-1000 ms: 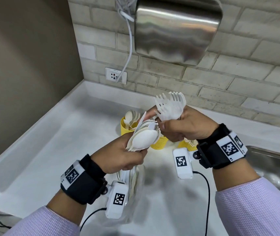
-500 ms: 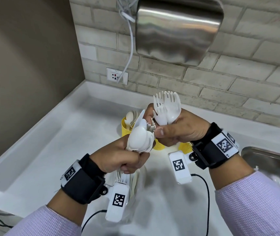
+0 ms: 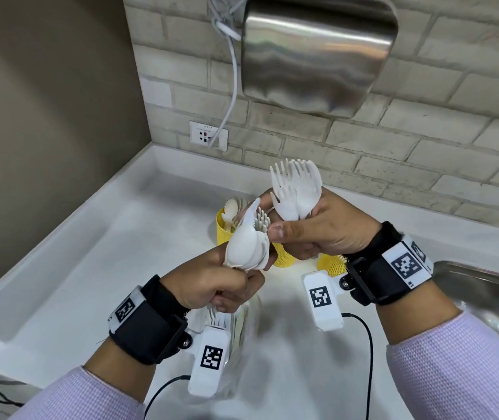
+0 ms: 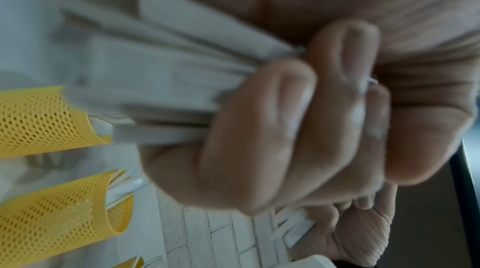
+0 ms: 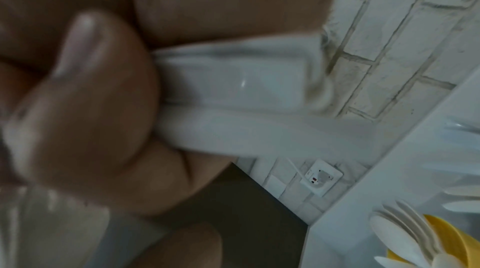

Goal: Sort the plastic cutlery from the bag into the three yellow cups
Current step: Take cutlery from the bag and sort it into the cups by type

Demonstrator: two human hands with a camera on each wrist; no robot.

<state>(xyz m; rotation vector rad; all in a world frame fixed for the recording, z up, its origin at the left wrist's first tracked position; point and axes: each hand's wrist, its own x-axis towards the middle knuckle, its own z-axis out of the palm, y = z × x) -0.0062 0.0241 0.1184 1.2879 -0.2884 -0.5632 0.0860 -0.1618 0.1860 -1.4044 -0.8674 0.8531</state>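
Observation:
My left hand [image 3: 212, 286] grips a mixed bundle of white plastic cutlery [image 3: 249, 245], spoons, a knife and forks, heads pointing up. The handles [image 4: 168, 79] fan out of its fist in the left wrist view. My right hand [image 3: 318, 231] holds a bunch of white forks [image 3: 296, 189], tines up, and its thumb reaches toward the left bundle. Behind the hands stand the yellow mesh cups: the left cup [image 3: 222, 230] holds spoons, the middle cup [image 3: 283, 256] and the right cup [image 3: 331, 262] are mostly hidden. The clear plastic bag [image 3: 242, 344] hangs below my left hand.
The white counter [image 3: 90, 253] has a raised rim on the left and back. A steel sink [image 3: 484, 295] lies at the right. On the brick wall hang a steel hand dryer [image 3: 318, 53] and a socket [image 3: 209, 136] with a white cable.
Both hands have drawn slightly apart. The right hand's forks have turned more upright, and the left bundle has tilted and bunched together.

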